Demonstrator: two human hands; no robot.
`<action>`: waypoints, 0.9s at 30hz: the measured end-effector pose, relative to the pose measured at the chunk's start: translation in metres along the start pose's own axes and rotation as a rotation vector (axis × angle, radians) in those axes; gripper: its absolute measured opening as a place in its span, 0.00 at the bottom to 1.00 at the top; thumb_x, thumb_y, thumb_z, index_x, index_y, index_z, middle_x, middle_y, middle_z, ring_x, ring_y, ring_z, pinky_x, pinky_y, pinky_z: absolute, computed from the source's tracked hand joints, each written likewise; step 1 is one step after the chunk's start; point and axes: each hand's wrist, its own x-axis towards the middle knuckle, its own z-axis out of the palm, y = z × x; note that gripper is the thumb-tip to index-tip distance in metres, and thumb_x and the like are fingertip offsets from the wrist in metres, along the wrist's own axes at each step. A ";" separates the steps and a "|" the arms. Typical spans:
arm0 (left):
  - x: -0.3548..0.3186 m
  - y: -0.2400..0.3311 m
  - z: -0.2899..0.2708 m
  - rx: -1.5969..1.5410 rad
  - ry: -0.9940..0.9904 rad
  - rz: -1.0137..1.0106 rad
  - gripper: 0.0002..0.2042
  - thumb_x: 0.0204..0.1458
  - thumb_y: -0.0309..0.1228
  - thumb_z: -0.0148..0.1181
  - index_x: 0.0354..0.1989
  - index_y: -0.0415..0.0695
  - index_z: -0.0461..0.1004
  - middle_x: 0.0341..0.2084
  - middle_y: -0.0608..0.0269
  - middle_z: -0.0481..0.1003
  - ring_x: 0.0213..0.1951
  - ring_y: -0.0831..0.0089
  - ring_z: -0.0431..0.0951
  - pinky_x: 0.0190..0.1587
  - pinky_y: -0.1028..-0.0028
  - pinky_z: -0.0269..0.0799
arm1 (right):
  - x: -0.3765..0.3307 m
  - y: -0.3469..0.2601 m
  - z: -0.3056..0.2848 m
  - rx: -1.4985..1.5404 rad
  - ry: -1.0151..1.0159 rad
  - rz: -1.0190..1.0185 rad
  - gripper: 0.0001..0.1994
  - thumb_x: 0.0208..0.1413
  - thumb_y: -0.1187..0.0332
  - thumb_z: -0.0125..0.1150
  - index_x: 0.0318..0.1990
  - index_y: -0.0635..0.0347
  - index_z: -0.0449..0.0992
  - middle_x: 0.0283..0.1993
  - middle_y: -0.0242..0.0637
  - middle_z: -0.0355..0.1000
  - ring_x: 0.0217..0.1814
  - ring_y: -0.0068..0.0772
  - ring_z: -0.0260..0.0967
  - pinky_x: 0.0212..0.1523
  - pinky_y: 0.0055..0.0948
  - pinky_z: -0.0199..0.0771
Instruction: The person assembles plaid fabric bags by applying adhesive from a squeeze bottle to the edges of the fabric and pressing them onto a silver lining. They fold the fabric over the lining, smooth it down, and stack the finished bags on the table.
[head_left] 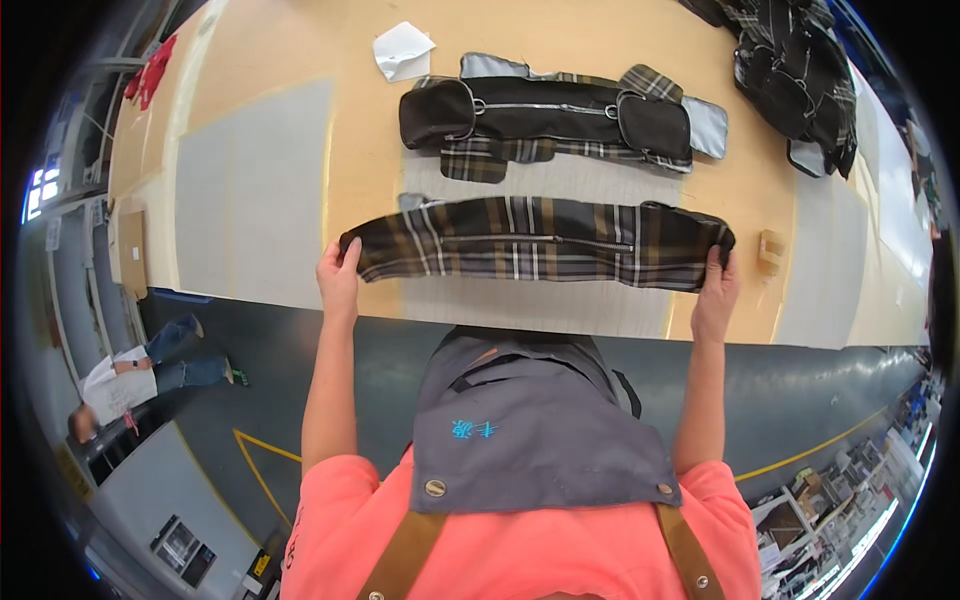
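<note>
A long plaid fabric piece (500, 240) in black, brown and white, with a zipper along its middle, stretches sideways between my hands over the table's near edge. My left hand (339, 270) pinches its left end, thumb on the near face. At the opposite end, my right hand (716, 290) grips the dark corner in the same way. Beyond it lies a second sewn piece (550, 122), black with rounded end pockets, metal rings, a zipper, and plaid and silver flaps sticking out. The back of the plaid piece is hidden from view.
A pile of similar black and plaid pieces (790, 80) sits at the far right. White paper (403, 50) rests at the back, and a small tan block (770, 252) is right of my right hand. Red cloth (152, 72) lies far left. A person (130, 380) sits off to the left.
</note>
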 end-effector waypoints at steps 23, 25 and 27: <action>-0.074 -0.052 0.103 0.230 -0.302 0.262 0.13 0.48 0.23 0.63 0.44 0.38 0.75 0.34 0.61 0.79 0.33 0.77 0.77 0.38 0.77 0.73 | -0.052 0.077 0.029 -0.834 0.085 -0.419 0.04 0.63 0.67 0.52 0.41 0.55 0.71 0.35 0.41 0.74 0.34 0.49 0.73 0.32 0.39 0.72; -0.087 -0.038 0.139 0.299 -0.432 0.187 0.13 0.47 0.19 0.62 0.43 0.39 0.75 0.33 0.65 0.77 0.33 0.79 0.75 0.39 0.78 0.72 | -0.052 0.077 0.059 -0.771 0.019 -0.392 0.03 0.61 0.70 0.53 0.40 0.55 0.72 0.36 0.41 0.74 0.34 0.48 0.73 0.31 0.38 0.72; -0.087 -0.054 0.158 0.342 -0.450 0.181 0.15 0.45 0.19 0.61 0.43 0.41 0.75 0.30 0.65 0.76 0.30 0.78 0.73 0.38 0.78 0.72 | -0.051 0.083 0.087 -0.693 -0.039 -0.317 0.04 0.60 0.70 0.54 0.41 0.55 0.72 0.36 0.42 0.74 0.35 0.49 0.73 0.31 0.38 0.72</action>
